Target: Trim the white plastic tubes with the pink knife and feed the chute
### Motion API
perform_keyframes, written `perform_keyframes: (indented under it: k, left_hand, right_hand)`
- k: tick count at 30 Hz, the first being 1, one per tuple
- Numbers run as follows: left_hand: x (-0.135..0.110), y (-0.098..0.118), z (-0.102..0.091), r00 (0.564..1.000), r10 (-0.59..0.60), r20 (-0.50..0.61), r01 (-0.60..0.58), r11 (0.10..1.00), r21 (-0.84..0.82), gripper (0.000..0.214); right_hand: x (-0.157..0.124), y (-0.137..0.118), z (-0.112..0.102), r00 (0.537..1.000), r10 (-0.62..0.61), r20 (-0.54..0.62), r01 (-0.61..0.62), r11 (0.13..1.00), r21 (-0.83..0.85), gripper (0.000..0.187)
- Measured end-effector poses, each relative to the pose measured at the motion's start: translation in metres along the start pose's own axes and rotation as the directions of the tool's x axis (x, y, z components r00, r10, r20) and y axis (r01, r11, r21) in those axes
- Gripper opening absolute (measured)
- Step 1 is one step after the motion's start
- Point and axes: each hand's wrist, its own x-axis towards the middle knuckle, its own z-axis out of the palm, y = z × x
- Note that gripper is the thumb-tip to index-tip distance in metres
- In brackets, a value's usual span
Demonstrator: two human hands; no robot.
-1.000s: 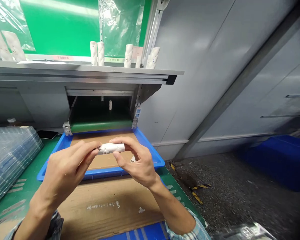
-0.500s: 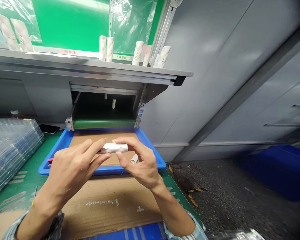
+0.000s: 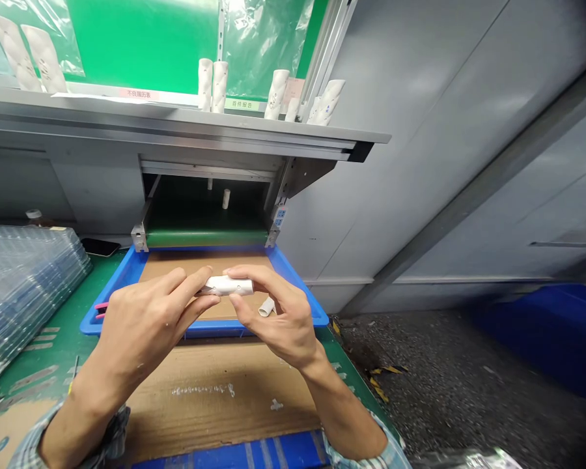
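Observation:
A short white tube (image 3: 228, 286) with small holes in its side lies level between both my hands, above a blue tray (image 3: 306, 294). My left hand (image 3: 151, 319) pinches its left end between thumb and fingers. At the other end, the thumb and index finger of my right hand (image 3: 278, 317) are closed on it. Just behind the right fingers, a second white tube (image 3: 266, 307) lies in the tray, partly covered by that hand. Cardboard (image 3: 195, 262) lines the tray's bottom.
Beyond the tray a green conveyor belt (image 3: 205, 237) carries two small white pieces. Several white tubes stand on the shelf (image 3: 176, 124) above. Stacked clear plastic trays (image 3: 24, 286) and a phone (image 3: 100, 247) sit at left. A cardboard sheet (image 3: 215, 404) covers the near table.
The view has shifted slightly, so the scene sits a little differently in the picture. Both hands keep the same grip on the white tube.

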Motion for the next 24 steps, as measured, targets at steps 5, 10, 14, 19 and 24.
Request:
perform_keyframes:
  k: [5,10,14,19,24]
  left_hand:
    - [0.000,0.000,-0.004,1.000,0.017,-0.010,-0.017,1.000,-0.011,0.037]
    - [0.000,0.001,-0.008,0.999,0.046,-0.027,-0.046,0.999,0.004,0.037]
    - [0.001,0.001,-0.007,0.996,0.061,-0.060,-0.063,0.998,-0.025,0.038]
    - [-0.001,-0.003,-0.002,0.998,-0.027,-0.052,0.012,0.960,-0.279,0.033]
    - [0.004,-0.007,0.000,0.963,-0.157,0.220,0.266,0.696,-0.667,0.029]
  right_hand:
    - [-0.001,-0.004,-0.003,0.999,0.034,0.021,-0.035,0.999,0.033,0.029]
    - [-0.002,-0.008,-0.006,0.998,0.059,0.035,-0.060,0.997,0.055,0.027]
    - [-0.002,-0.009,-0.009,0.997,0.069,0.039,-0.072,0.995,0.066,0.026]
    - [-0.003,-0.007,-0.011,0.994,0.091,0.064,-0.098,0.987,0.129,0.029]
    - [-0.004,-0.006,-0.010,0.998,0.031,0.051,-0.036,0.994,0.102,0.032]
